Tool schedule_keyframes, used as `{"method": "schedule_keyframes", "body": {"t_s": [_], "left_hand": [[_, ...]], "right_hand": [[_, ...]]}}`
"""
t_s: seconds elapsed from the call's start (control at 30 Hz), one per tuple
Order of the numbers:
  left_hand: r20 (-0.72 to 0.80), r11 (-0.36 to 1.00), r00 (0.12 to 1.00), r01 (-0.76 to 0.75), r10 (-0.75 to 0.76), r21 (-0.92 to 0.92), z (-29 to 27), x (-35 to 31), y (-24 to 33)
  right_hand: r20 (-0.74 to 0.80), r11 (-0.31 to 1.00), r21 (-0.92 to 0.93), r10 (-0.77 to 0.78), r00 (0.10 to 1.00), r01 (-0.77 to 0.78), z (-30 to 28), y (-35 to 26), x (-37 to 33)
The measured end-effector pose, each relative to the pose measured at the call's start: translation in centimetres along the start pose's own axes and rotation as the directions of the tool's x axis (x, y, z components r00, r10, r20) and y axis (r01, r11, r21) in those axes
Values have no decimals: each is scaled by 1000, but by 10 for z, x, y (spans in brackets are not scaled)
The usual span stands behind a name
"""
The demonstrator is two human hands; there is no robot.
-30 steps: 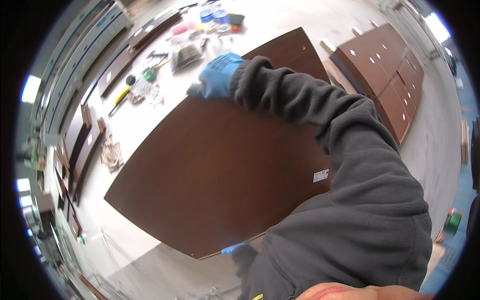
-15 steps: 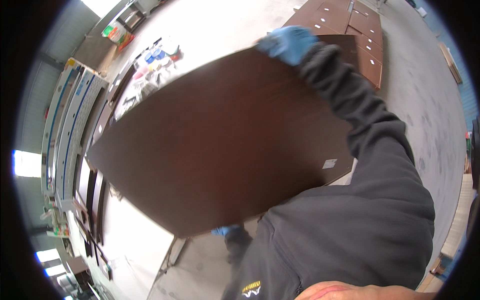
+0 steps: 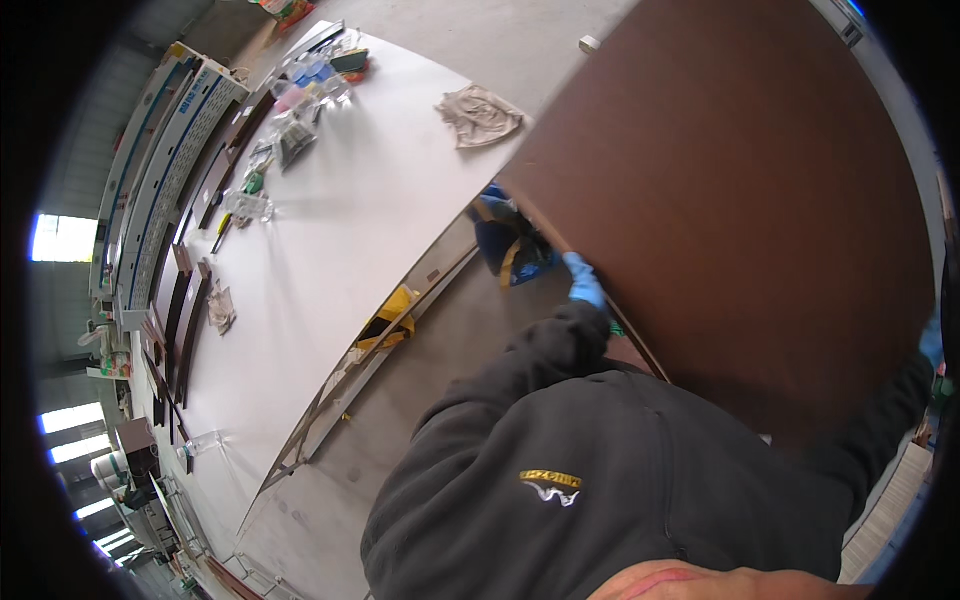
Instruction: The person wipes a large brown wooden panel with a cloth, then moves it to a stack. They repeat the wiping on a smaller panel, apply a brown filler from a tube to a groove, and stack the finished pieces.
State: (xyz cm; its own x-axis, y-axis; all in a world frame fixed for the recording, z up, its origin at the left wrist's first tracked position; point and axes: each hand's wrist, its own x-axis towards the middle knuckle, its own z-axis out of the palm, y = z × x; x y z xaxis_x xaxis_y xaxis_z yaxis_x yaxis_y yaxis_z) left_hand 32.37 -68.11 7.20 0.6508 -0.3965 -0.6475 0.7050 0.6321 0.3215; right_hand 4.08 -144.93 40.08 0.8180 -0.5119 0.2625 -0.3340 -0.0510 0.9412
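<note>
Head view: I saw the board (image 3: pixel 740 200) had swung right, off the table (image 3: pixel 330 250) (its weight likely on the hands); left hand (image 3: pixel 583 282) gripped its left edge; right hand (image 3: pixel 932 342), far right, I couldn't tell.

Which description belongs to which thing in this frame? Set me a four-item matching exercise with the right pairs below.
Things:
1. Board
2. Left hand
3. Table
4. Larger cloth

Descriptions:
A. White top
B. Beige and crumpled
C. Brown and flat
D. Blue-gloved, at the board's edge

Pairs: 1-C, 2-D, 3-A, 4-B
</note>
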Motion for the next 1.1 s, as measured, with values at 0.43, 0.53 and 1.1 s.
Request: {"method": "schedule_keyframes", "body": {"t_s": [0.43,0.53,1.1], "left_hand": [[-256,733,734,670,-629,117,164,158,-162],[-142,751,758,652,-637,108,196,207,-157],[5,819,819,574,-574,-19,430,518,84]], "right_hand": [[374,464,757,270,887,-461,183,40,-9],[445,561,651,265,856,-512,178,22,43],[555,406,735,98,826,-543,-9,-117,575]]}}
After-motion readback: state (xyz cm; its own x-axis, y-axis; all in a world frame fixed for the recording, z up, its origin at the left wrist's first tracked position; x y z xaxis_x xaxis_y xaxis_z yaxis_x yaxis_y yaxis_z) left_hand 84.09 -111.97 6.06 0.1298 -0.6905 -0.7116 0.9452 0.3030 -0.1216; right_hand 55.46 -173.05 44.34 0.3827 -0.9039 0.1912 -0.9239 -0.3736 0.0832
